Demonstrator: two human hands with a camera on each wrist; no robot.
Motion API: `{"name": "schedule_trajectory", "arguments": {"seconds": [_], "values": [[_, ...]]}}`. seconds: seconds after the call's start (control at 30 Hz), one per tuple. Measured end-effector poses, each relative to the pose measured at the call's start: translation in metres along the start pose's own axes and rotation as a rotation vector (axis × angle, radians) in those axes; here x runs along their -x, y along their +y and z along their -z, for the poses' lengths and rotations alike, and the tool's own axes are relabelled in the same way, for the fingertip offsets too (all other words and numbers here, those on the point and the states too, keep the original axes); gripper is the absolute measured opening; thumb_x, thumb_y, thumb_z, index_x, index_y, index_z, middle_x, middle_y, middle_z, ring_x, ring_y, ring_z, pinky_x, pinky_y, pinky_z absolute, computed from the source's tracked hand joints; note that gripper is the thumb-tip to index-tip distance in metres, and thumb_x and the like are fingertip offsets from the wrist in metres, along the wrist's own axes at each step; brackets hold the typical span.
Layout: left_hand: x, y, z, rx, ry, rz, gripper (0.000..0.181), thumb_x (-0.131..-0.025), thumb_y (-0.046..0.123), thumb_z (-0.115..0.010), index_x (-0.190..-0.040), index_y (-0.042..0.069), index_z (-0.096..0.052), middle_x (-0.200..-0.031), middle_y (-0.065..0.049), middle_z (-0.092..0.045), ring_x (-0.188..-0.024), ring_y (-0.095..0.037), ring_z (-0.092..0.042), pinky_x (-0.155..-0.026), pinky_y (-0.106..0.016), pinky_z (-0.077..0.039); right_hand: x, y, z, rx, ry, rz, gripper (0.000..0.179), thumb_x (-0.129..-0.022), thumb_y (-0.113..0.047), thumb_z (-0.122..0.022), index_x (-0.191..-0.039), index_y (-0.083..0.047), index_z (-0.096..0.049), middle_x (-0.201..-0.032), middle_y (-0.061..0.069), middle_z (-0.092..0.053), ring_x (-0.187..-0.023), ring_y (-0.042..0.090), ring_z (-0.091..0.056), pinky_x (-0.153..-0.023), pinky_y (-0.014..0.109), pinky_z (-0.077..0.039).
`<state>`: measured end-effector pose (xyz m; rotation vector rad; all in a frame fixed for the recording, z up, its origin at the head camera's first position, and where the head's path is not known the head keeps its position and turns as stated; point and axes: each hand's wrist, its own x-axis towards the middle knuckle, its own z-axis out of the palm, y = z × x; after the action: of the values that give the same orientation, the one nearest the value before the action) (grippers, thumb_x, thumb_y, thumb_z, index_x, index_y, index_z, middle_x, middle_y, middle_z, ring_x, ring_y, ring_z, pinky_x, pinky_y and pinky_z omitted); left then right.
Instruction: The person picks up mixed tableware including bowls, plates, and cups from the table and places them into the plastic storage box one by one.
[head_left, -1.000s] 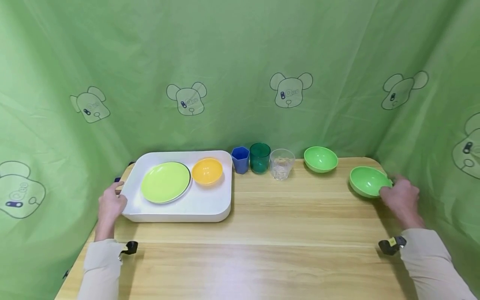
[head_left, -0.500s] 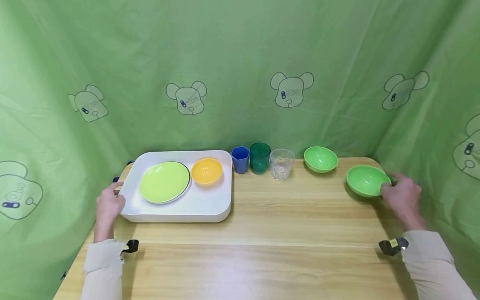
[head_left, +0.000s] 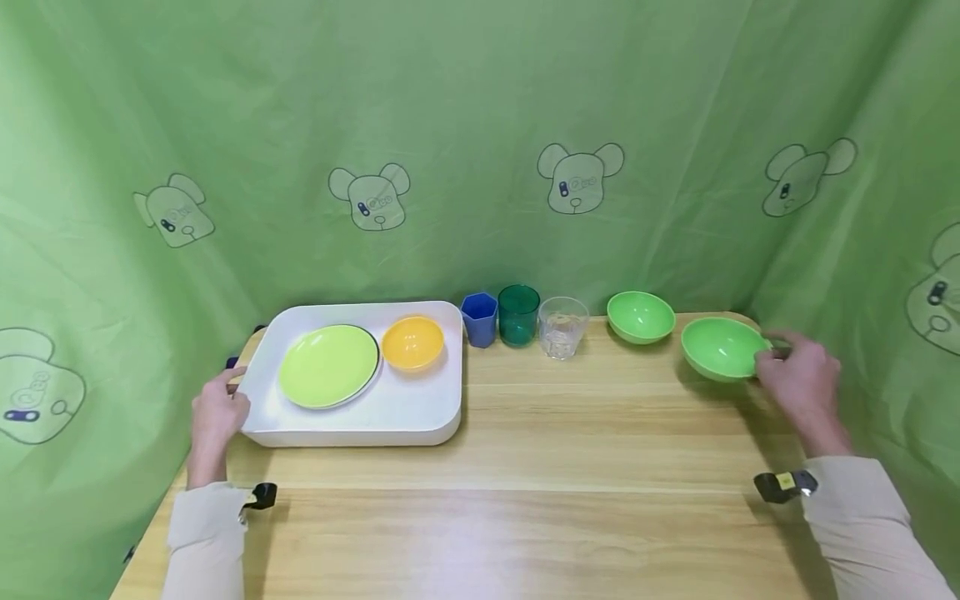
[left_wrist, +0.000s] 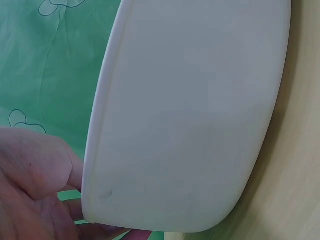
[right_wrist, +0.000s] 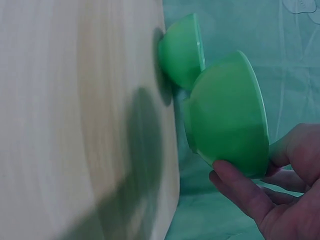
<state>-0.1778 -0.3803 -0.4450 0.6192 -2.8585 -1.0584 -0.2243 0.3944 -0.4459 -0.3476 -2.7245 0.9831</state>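
Note:
A green bowl [head_left: 723, 348] is pinched at its right rim by my right hand [head_left: 799, 379]. The right wrist view shows this bowl [right_wrist: 227, 117] raised off the wooden table, its shadow falling apart from it, with fingers [right_wrist: 240, 187] against its outer side. A second green bowl [head_left: 641, 318] stands behind it at the back edge. My left hand [head_left: 217, 410] grips the left side of a white tray [head_left: 367, 423]; in the left wrist view the fingers pass partly out of sight behind the tray's end [left_wrist: 175, 125]. Yellow-green plate [head_left: 330, 367] and orange bowl [head_left: 413, 343] sit in the tray.
Along the table's back edge, right of the tray, stand a blue cup [head_left: 480, 321], a dark green cup [head_left: 519, 317] and a clear glass [head_left: 563, 328]. Green curtains [head_left: 480, 125] enclose the wooden table [head_left: 525, 500] at the back and sides.
My right hand has lifted the nearer green bowl and carried it slightly left and toward the back. My left hand stays at the tray.

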Motion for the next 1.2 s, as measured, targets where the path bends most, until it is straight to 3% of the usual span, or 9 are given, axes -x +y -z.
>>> {"name": "schedule_trajectory", "arguments": {"seconds": [0.33, 0.57, 0.87, 1.0, 1.2], "values": [[0.002, 0.002, 0.000, -0.012, 0.007, -0.009, 0.062, -0.091, -0.004, -0.041, -0.153, -0.003, -0.039, -0.135, -0.040, -0.053, -0.111, -0.052, -0.060, -0.080, -0.053, -0.057, 0.005, -0.022, 0.004, -0.047, 0.022, 0.059, 0.050, -0.091, -0.002, -0.049, -0.139, 0.009, -0.056, -0.111, 0.039, -0.065, -0.053, 0.010, -0.068, -0.037, 0.028, -0.048], [0.003, 0.004, 0.001, -0.037, 0.004, -0.002, 0.062, -0.091, -0.004, -0.042, -0.153, -0.003, -0.039, -0.135, -0.040, -0.052, -0.108, -0.050, -0.062, -0.070, -0.043, -0.057, 0.007, -0.037, 0.002, -0.129, 0.012, 0.067, 0.049, -0.093, -0.002, -0.047, -0.140, 0.007, -0.056, -0.110, 0.039, -0.065, -0.054, 0.009, -0.069, -0.048, 0.027, -0.057], [0.004, 0.002, 0.000, -0.024, -0.007, 0.020, 0.065, -0.091, -0.005, -0.042, -0.155, -0.002, -0.037, -0.136, -0.040, -0.052, -0.105, -0.047, -0.063, -0.064, -0.034, -0.056, 0.009, -0.053, 0.000, -0.133, -0.008, 0.097, 0.049, -0.094, -0.003, -0.046, -0.141, 0.007, -0.055, -0.112, 0.040, -0.065, -0.059, 0.013, -0.071, -0.052, 0.025, -0.058], [0.004, 0.002, 0.000, -0.020, -0.003, 0.017, 0.065, -0.090, -0.005, -0.042, -0.155, -0.002, -0.037, -0.135, -0.040, -0.052, -0.106, -0.048, -0.063, -0.065, -0.034, -0.056, 0.010, -0.058, -0.002, -0.138, 0.006, 0.122, 0.047, -0.094, -0.003, -0.047, -0.138, 0.008, -0.058, -0.111, 0.040, -0.065, -0.057, 0.007, -0.068, -0.053, 0.024, -0.059], [0.003, 0.003, 0.000, -0.022, 0.006, -0.005, 0.065, -0.089, -0.006, -0.042, -0.154, -0.003, -0.038, -0.133, -0.042, -0.052, -0.090, -0.040, -0.067, -0.057, -0.032, -0.053, 0.012, -0.064, -0.008, -0.176, -0.005, 0.165, 0.043, -0.095, -0.003, -0.049, -0.133, 0.009, -0.062, -0.106, 0.039, -0.067, -0.057, -0.001, -0.065, -0.052, 0.024, -0.058]]}}
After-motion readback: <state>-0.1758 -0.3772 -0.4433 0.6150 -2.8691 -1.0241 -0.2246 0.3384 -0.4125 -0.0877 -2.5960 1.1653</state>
